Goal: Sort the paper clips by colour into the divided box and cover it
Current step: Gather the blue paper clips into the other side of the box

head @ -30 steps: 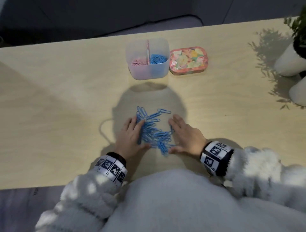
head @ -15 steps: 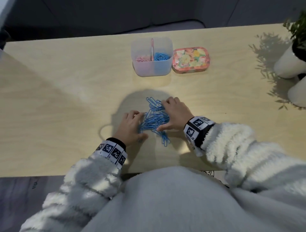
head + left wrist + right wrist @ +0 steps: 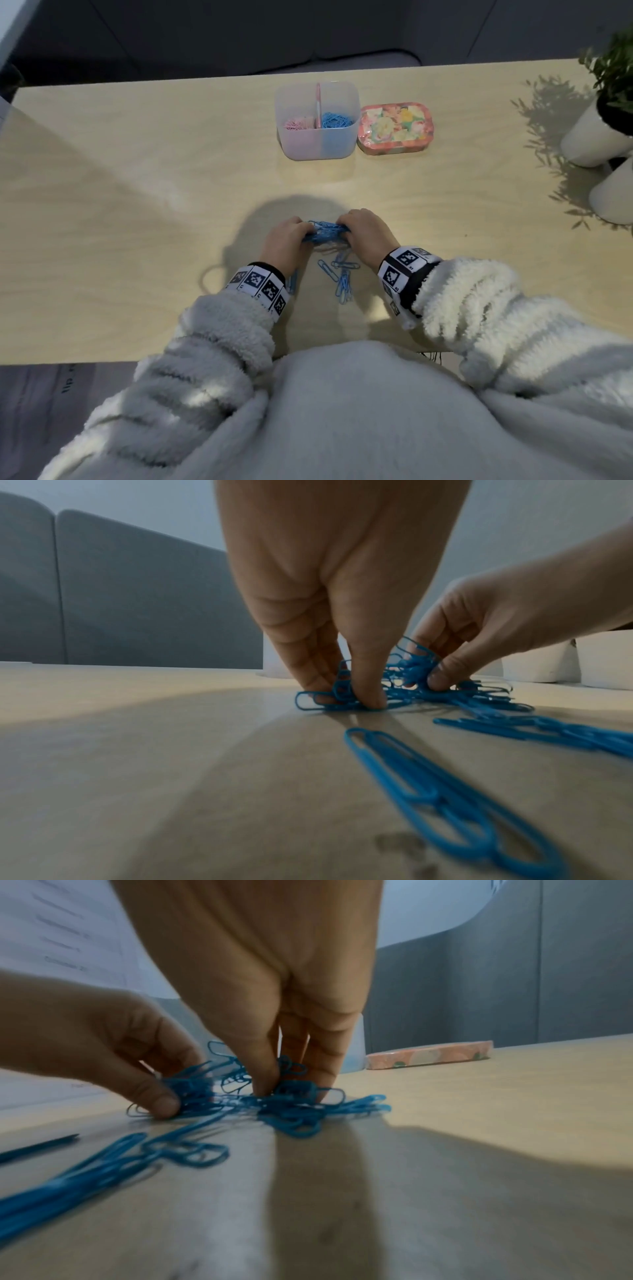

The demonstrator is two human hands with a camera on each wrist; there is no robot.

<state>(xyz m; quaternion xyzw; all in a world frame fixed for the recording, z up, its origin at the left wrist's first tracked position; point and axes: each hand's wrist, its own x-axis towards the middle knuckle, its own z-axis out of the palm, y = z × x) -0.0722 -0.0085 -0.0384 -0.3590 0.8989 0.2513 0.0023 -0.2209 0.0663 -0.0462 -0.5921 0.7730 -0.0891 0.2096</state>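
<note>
A bunch of blue paper clips [image 3: 323, 232] lies on the wooden table, squeezed between both hands. My left hand [image 3: 287, 236] pinches its left side with thumb and fingers [image 3: 371, 693]. My right hand [image 3: 363, 231] pinches its right side, fingertips [image 3: 263, 1088] down on the table. Several loose blue clips [image 3: 342, 274] lie just behind the hands, towards me. The clear divided box [image 3: 317, 147] stands at the back, pink clips [image 3: 298, 122] in its left half, blue clips [image 3: 337, 120] in its right. The flowered lid [image 3: 394, 128] lies right of the box.
Two white plant pots [image 3: 596, 137] stand at the table's right edge, one with green leaves. A grey sofa [image 3: 137, 601] lies beyond the far edge. My fluffy white sleeves [image 3: 479, 301] cover the near edge.
Both hands have drawn together and moved forward, gathering the spread clips into a tight bunch and curling round it. Several clips have been left behind near me.
</note>
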